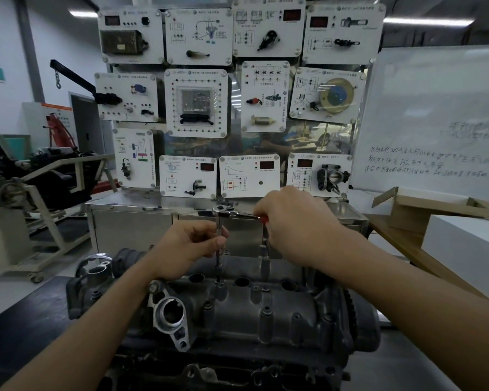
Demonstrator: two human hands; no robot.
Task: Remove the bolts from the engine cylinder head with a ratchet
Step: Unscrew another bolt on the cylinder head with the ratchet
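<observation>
A dark grey engine cylinder head (237,314) fills the lower middle of the head view. A chrome ratchet (229,212) with a red handle stands above it on a long extension bar (218,258). The bar runs down onto a bolt (219,284) near the head's far edge. My right hand (294,221) grips the ratchet's handle, which points right. My left hand (189,244) pinches the extension bar partway up. Several other bolts (263,248) stick up along the head.
A steel cabinet (130,221) carrying white sensor display panels (196,103) stands right behind the engine. A whiteboard (435,122), an open cardboard box (424,206) and a white box (463,244) sit at the right. Another engine on a stand (40,187) is at the left.
</observation>
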